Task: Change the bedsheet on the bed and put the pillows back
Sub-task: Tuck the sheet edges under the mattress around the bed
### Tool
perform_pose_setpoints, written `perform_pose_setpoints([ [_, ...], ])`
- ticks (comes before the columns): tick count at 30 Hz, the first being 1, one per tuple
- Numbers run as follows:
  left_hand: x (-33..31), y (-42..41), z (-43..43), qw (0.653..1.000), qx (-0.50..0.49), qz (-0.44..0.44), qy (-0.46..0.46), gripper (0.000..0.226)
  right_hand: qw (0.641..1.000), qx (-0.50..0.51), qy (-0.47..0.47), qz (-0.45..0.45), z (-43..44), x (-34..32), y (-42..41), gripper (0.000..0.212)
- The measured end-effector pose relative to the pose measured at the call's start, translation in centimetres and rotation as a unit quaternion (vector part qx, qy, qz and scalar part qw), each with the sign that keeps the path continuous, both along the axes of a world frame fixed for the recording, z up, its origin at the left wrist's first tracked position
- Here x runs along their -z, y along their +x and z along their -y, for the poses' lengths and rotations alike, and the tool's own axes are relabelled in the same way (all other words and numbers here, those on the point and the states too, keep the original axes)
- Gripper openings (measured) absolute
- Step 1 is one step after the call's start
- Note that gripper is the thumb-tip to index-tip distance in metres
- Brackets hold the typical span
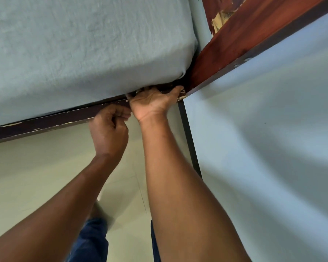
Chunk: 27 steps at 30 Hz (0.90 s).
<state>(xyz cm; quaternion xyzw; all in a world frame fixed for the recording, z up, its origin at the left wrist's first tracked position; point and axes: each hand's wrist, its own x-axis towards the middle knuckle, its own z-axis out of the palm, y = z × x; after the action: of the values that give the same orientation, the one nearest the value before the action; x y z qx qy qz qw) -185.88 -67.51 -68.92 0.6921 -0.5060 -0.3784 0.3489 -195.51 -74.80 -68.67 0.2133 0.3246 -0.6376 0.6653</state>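
A pale blue-grey bedsheet (pixel 83 50) covers the mattress, drawn smooth over its near right corner (pixel 180 72). My right hand (pixel 151 103) is palm up at that corner. Its fingers reach under the mattress edge and are hidden there, while the thumb lies stretched along the frame's corner. My left hand (pixel 110 127) sits just left of it, below the dark side rail (pixel 51 120), with its fingers curled into a fist and nothing visible in them. No pillow is in view.
A reddish wooden headboard (pixel 240 36) with chipped veneer runs diagonally at the upper right, against a light blue wall (pixel 273 148). A dark skirting strip (pixel 189 144) runs down the wall's foot. Pale floor tiles (pixel 36 176) lie below the rail.
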Motion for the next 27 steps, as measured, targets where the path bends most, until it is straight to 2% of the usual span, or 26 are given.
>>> perform_pose_setpoints([
  [3, 0.8, -0.3, -0.4, 1.000, -0.018, -0.025, 0.005, 0.043, 1.000, -0.029, -0.002, 0.010, 0.6, 0.4, -1.0, 0.104],
  [7, 0.6, -0.7, -0.7, 0.998, -0.035, -0.046, 0.028, 0.043, 0.999, -0.046, 0.016, 0.017, -1.3, -0.4, -1.9, 0.092],
  [12, 0.3, -0.6, -0.1, 0.996, -0.048, -0.041, 0.056, 0.041, 0.992, -0.057, 0.100, -0.058, -3.4, -2.3, -4.7, 0.088],
  [16, -0.7, 0.5, 0.9, 0.996, -0.045, -0.036, 0.072, 0.042, 0.991, -0.030, 0.100, -0.080, 0.0, -2.4, -2.8, 0.095],
  [18, -1.7, 1.5, 1.0, 0.995, -0.042, -0.034, 0.079, 0.041, 0.988, -0.001, 0.106, -0.108, -0.7, -2.8, -1.9, 0.092],
  [21, -3.2, 3.7, 0.0, 0.994, -0.041, -0.028, 0.098, 0.038, 0.979, -0.014, 0.159, -0.128, -3.2, -4.8, 0.5, 0.085],
  [24, -4.3, 6.2, -0.8, 0.992, -0.057, -0.026, 0.107, 0.038, 0.985, -0.059, 0.132, -0.095, -1.1, -6.2, 2.9, 0.085],
  [27, -5.3, 8.0, -0.3, 0.993, -0.050, -0.025, 0.105, 0.036, 0.982, -0.068, 0.128, -0.122, 1.3, -5.8, 2.9, 0.089],
])
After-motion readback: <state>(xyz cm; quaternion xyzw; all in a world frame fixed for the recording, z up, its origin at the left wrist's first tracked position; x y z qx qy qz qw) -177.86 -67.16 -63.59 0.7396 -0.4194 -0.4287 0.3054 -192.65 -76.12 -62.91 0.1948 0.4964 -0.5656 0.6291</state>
